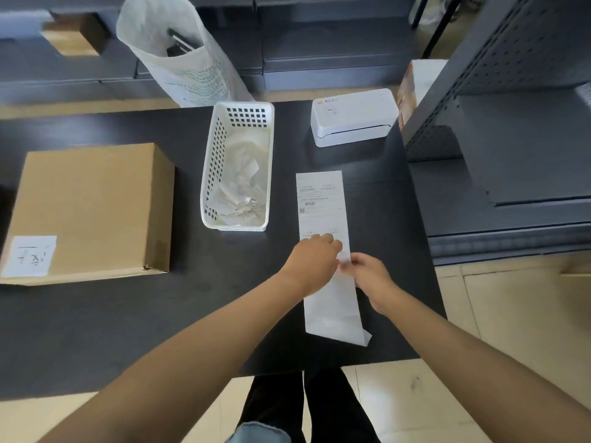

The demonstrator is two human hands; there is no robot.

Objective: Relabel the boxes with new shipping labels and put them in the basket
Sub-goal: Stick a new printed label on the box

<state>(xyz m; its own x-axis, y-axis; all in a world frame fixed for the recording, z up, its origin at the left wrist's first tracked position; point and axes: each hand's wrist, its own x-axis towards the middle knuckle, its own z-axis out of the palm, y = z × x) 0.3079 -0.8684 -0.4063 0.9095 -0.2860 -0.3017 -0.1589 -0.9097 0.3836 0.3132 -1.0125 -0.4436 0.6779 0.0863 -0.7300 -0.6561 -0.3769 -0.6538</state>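
A black table (96, 330) is seen from above in a storeroom, with grey shelving (499, 123) to the right and pale floor tiles beneath. A brown box (92, 209) lies flat on the left part of the table, and a white label (30, 255) with handwriting is stuck at its near left corner. A white basket (211, 161) with perforated walls stands just right of the box, apart from it, and crumpled paper scraps (243, 203) are held inside. A white printer (353, 116) is placed at the far right of the table. Behind the table a white bag (192, 75) stands upright.

A long label strip (321, 199) is laid on the table right of the basket, running from near the printer toward the near edge; print is carried on its far half, and its near end is folded under. The strip is met by both hands around its middle. The left hand (315, 262) is set on the strip with fingers curled down, and the paper appears to be pinched at the fingertips, though the grip is hidden by the knuckles. The strip's right edge is pinched by the right hand (372, 278), its fingers bent toward the left hand. The two hands are nearly touching. Dark trouser legs (303, 404) are seen below the table edge.
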